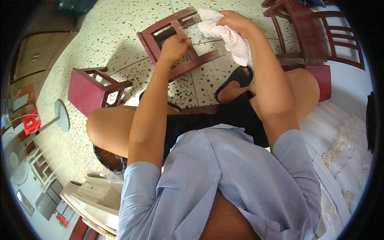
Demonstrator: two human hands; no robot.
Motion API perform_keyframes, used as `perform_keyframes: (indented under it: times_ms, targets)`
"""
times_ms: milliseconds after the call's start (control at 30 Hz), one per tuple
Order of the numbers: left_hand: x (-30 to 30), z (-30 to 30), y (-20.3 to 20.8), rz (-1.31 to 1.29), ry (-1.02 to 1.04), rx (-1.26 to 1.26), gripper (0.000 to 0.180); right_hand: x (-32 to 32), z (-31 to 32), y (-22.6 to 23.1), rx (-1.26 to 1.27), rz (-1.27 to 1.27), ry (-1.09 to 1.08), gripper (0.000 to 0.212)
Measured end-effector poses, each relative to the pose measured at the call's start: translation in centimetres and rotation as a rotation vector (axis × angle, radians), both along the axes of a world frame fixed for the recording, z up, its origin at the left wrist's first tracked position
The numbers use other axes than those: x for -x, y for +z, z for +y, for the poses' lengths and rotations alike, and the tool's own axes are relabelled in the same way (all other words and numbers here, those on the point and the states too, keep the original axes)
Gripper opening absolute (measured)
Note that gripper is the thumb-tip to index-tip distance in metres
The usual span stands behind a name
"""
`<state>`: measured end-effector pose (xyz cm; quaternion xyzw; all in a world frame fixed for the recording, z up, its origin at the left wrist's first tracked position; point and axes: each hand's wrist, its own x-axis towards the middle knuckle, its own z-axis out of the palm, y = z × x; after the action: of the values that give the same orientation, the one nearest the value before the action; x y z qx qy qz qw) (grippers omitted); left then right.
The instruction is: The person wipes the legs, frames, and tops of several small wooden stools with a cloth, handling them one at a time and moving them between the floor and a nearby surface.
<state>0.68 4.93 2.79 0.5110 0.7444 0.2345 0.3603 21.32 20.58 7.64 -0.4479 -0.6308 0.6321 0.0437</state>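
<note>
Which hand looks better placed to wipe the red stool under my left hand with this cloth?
Probably your right hand: it grips the pale cloth, close beside the red stool. Your left hand is curled over the stool and shows no cloth.

1. Left hand (175,47) covers part of the red stool (200,61); its grip on the rail is unclear.
2. Right hand (239,24): fingertips partly lost in the striped cloth (237,47); folds hide the cloth's full outline.
3. Left slipper (174,106) mostly behind the forearm.
4. Dark basket (103,157) half under the thigh.
5. Teal object (76,5) cut off up top, too blurred to identify.
</note>
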Motion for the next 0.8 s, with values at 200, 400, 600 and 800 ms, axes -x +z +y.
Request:
perform_keyframes:
  times_ms: [200,400,600,800]
  targets:
    - [5.6,-8.0,8.9,-0.296,0.467,-0.196,0.023,0.7,-0.1,-2.0,0.132,0.058,-0.028,0.047]
    - [11.4,-18.4,16.6,-0.450,0.686,-0.590,0.019,1.8,0.2,-3.2,0.112,0.013,-0.105,0.044]
    - [18.3,-35.4,17.4,-0.076,1.184,-0.579,0.025,1.3,-0.2,-2.9,0.192,0.033,-0.147,0.041]
    - [23.0,-53.4,0.6,0.812,0.943,0.663,0.062,0.4,-0.1,-3.2,0.212,-0.013,-0.225,0.033]
